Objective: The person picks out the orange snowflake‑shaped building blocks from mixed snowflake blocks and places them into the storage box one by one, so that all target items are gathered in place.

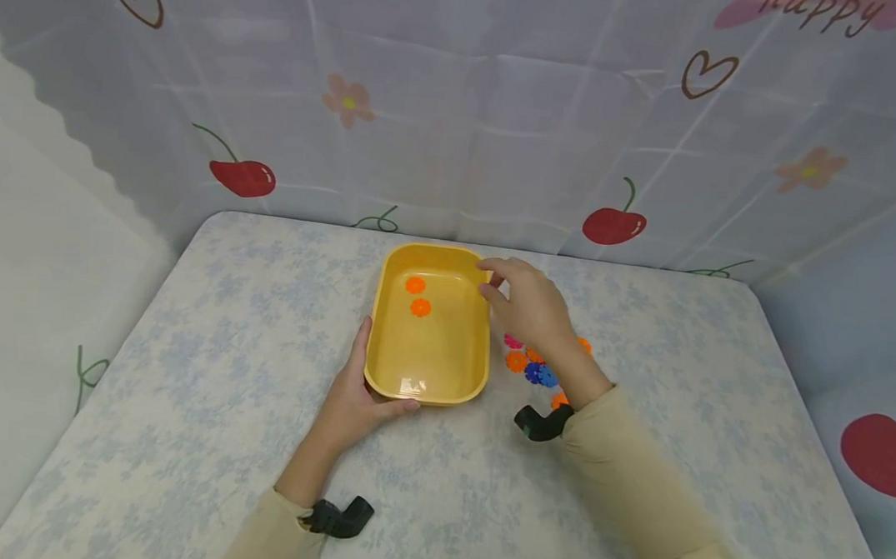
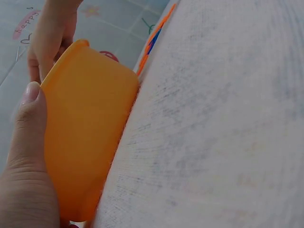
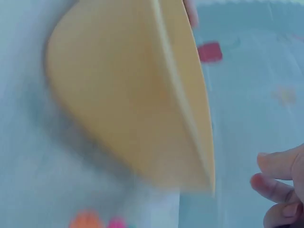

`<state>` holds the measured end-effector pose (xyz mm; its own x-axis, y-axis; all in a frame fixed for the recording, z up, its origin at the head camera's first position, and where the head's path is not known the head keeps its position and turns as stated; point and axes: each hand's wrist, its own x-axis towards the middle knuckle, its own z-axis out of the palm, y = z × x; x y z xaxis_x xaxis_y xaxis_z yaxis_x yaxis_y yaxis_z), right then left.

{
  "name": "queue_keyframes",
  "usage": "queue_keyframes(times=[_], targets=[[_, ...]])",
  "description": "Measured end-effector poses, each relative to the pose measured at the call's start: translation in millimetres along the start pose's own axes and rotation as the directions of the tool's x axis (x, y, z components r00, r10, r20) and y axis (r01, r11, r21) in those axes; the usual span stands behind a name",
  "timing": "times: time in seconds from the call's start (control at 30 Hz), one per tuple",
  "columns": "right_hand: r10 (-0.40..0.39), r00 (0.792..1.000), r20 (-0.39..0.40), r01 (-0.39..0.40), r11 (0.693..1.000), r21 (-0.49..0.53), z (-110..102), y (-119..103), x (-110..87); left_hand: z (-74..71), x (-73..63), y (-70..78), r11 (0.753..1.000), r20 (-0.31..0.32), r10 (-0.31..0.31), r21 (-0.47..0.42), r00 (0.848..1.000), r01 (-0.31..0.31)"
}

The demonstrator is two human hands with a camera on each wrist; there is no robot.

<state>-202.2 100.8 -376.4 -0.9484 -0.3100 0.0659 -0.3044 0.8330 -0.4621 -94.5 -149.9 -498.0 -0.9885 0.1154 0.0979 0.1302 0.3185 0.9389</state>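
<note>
A yellow plastic tray [image 1: 430,354] with raised sides stands on the table, with two orange flower-shaped pieces [image 1: 417,296] on its floor. My left hand [image 1: 352,405] grips the tray's near left corner, thumb at the near rim and fingers along the left side; in the left wrist view the thumb [image 2: 31,114] lies at the rim. Above the tray's far right rim is my right hand [image 1: 525,304], fingers loosely bent. In the right wrist view nothing shows between its thumb and fingertips [image 3: 268,164]. Under the right forearm, several flower pieces [image 1: 515,362] in orange, blue and pink lie on the table.
The table [image 1: 252,304] has a pale blue floral cover. Behind it hangs a printed curtain [image 1: 454,146] with cherries, hearts and flowers. Black curved mounts [image 1: 343,518] are worn on both wrists.
</note>
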Motion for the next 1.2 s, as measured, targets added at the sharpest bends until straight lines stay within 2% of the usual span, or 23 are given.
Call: queue_keyframes(times=[0.13,0.27,0.47,0.57,0.7,0.93,1.2], targets=[[0.068,0.997,0.029,-0.067,0.998,-0.020,-12.5,36.2,-13.4,-1.2,-2.0,0.9,1.000,-0.009,-0.008,-0.001,1.000,0.008],[0.134,0.987,0.093,-0.130,0.991,-0.042,-17.6,72.4,-26.0,-2.8,-4.5,0.7,1.000,-0.011,-0.009,-0.008,1.000,0.009],[0.248,0.946,0.211,-0.235,0.968,-0.085,-19.0,117.9,-42.0,-2.5,-4.0,1.4,1.000,-0.002,-0.004,-0.030,1.000,0.004],[0.269,0.932,0.241,-0.254,0.963,-0.094,-16.6,133.0,-49.4,-1.7,-3.0,1.5,0.999,-0.004,-0.014,-0.042,1.000,0.014],[0.252,0.940,0.229,-0.241,0.967,-0.077,-12.7,146.8,-58.8,-0.6,-2.3,1.5,0.998,-0.004,-0.022,-0.052,1.000,0.022],[0.202,0.969,0.139,-0.206,0.979,0.010,-3.9,162.7,-69.1,0.9,-1.4,1.8,0.997,0.006,-0.021,-0.071,1.000,0.021],[0.222,0.971,0.086,-0.231,0.967,0.110,-0.2,171.0,-73.4,0.6,-0.3,1.5,0.997,0.017,0.001,-0.078,1.000,0.001]])
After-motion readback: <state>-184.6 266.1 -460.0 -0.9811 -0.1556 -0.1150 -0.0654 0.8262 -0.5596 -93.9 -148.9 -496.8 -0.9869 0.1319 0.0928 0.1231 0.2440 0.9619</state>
